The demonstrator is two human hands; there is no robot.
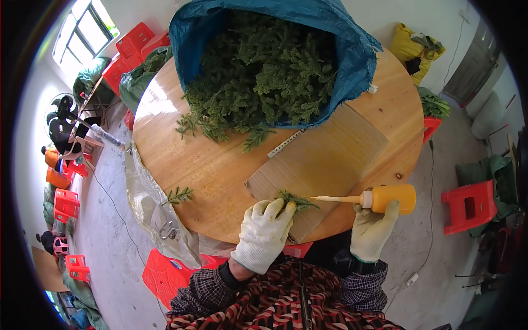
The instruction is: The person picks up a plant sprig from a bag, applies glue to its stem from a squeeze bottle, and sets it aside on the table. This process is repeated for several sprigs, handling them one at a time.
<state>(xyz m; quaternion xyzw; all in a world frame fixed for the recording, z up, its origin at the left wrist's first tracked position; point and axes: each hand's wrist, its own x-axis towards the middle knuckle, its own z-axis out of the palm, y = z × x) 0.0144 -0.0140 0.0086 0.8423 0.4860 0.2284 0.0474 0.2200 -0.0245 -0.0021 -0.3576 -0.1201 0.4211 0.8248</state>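
My left hand (259, 234), in a white knit glove, pinches a small green fir-like sprig (302, 203) over the near edge of a cardboard sheet (330, 151). A yellow squeeze bottle (397, 199) lies almost level in my gloved right hand (371, 235). Its long pale nozzle (335, 198) points left, the tip beside or touching the sprig; which of these, I cannot tell. Beyond my hands, a big blue sack (355, 52) gapes toward me, full of similar green sprigs (269, 71). One loose sprig (179, 196) rests on the wood to the left.
The round wooden table (220, 173) carries all this. A marked strip (286, 143) lies by the cardboard. Clear plastic sheeting (144, 201) hangs over the left edge. Red stools stand close by (165, 278) and at the right (470, 206). A fan (61, 124) stands left; cables cross the floor.
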